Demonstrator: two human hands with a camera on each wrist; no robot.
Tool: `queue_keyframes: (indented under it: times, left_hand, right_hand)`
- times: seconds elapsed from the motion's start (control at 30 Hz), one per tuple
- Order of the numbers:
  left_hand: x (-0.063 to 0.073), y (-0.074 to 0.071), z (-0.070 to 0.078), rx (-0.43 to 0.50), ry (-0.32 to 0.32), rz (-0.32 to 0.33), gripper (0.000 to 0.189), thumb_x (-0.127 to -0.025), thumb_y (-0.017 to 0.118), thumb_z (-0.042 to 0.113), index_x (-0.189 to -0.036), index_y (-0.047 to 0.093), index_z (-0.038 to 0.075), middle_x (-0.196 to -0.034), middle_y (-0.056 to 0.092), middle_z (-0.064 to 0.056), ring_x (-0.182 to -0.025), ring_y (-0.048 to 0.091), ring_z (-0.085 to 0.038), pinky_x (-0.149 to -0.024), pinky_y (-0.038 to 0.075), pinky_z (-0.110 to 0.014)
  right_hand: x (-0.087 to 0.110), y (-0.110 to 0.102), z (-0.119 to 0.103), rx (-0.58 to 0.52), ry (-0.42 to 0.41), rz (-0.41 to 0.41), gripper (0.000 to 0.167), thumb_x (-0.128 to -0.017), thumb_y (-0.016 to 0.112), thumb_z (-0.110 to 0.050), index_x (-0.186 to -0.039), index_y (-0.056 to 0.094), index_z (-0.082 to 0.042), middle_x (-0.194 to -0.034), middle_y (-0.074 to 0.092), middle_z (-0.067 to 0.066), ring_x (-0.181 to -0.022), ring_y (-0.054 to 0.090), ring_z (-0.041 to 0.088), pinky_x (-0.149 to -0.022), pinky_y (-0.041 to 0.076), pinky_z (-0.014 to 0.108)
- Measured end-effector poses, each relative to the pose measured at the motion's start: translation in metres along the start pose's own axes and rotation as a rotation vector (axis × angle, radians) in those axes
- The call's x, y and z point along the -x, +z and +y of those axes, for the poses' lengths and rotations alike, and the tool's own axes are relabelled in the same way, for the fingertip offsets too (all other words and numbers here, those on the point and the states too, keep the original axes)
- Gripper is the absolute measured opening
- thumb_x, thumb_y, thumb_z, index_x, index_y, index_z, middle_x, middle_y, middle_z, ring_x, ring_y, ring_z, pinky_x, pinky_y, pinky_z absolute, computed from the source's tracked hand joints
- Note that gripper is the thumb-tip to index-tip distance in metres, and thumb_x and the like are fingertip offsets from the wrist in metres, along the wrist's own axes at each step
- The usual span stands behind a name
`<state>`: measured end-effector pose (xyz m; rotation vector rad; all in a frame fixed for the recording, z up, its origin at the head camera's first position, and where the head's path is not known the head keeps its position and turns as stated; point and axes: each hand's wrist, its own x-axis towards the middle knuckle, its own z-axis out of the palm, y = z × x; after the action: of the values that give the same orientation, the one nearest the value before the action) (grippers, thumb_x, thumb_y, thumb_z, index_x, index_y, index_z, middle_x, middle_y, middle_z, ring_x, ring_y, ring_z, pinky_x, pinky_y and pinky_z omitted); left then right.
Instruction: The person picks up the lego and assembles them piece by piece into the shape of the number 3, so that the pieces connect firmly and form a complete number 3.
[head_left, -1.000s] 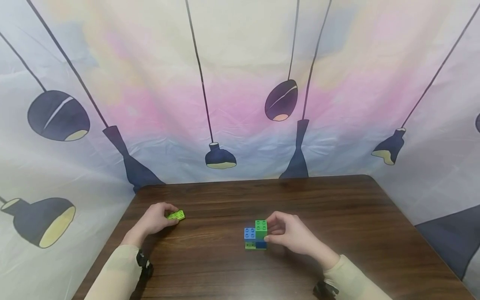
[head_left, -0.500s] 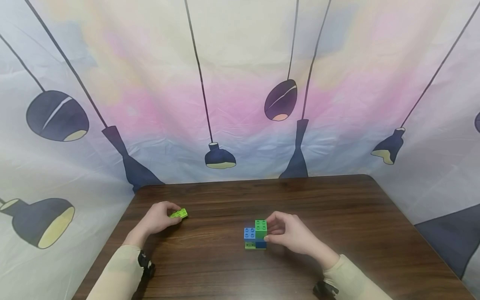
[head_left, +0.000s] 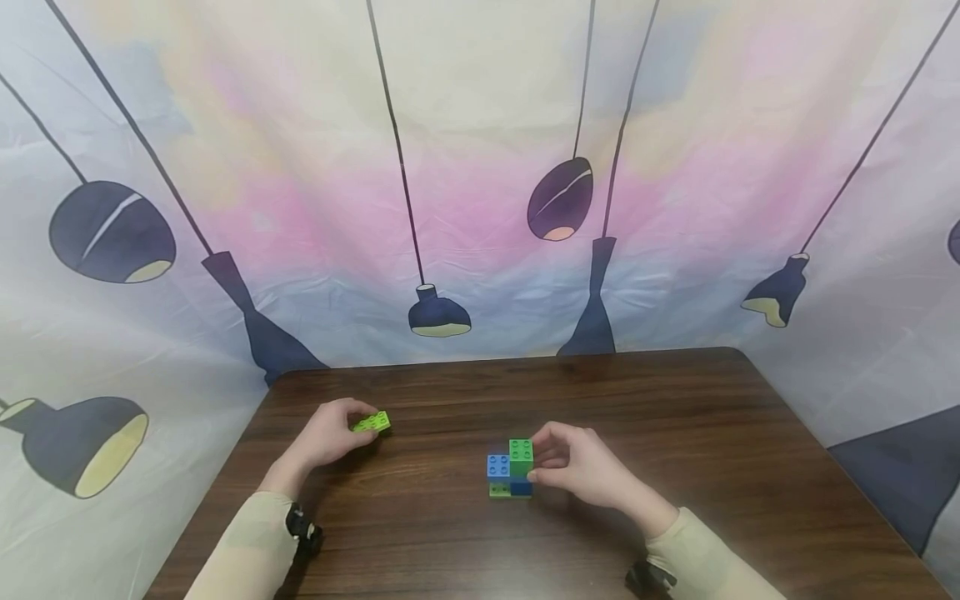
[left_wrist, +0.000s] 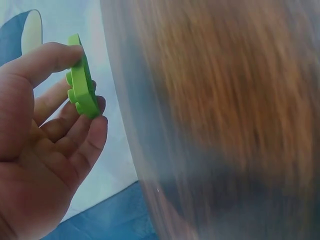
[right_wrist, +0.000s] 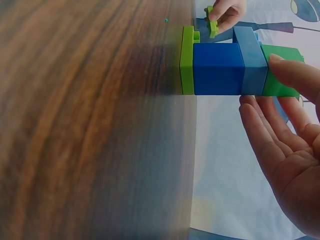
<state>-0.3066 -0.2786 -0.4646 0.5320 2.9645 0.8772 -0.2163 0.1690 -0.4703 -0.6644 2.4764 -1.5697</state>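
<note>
My left hand [head_left: 330,433] pinches a flat lime-green toy brick [head_left: 375,422] between thumb and fingers; in the left wrist view this lime brick [left_wrist: 82,85] is held up off the table, its studs toward the palm. Right of centre stands a small upright brick stack. At its base is a lime plate [right_wrist: 186,65], then a dark blue brick [right_wrist: 217,70], a light blue brick [head_left: 498,467] jutting to the left, and a green brick [head_left: 521,454] on top. My right hand [head_left: 581,467] grips the green brick from the right, thumb on its near side.
The dark wooden table [head_left: 435,550] carries the stack. A fabric backdrop [head_left: 480,208] printed with hanging lamps rises behind the table and along both sides.
My left hand has moved to the right and slightly away from me with the lime brick, toward the stack. The right hand and the stack have stayed in place.
</note>
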Motion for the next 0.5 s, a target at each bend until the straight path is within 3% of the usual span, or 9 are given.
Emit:
queue_keyframes:
  times: [0.27,0.5]
  left_hand:
    - [-0.003,0.006,0.013,0.023,0.008,-0.001,0.037,-0.093,0.083,0.02,-0.125,0.076,0.003,-0.121,0.073,-0.013,-0.11,0.068,-0.032,-0.092,0.054,-0.053]
    - [-0.004,0.012,0.025,0.045,0.06,0.012,0.035,-0.092,0.083,0.02,-0.122,0.077,0.004,-0.118,0.074,-0.008,-0.105,0.069,-0.027,-0.089,0.055,-0.048]
  right_hand:
    - [0.0,0.0,0.0,0.001,0.007,0.0,0.031,-0.09,0.088,-0.014,-0.115,0.07,-0.018,-0.115,0.076,-0.003,-0.105,0.075,0.016,-0.088,0.061,0.032]
    - [0.0,0.0,0.0,-0.002,0.008,0.002,0.032,-0.09,0.089,-0.014,-0.116,0.07,-0.018,-0.115,0.076,-0.003,-0.105,0.075,0.015,-0.088,0.06,0.032]
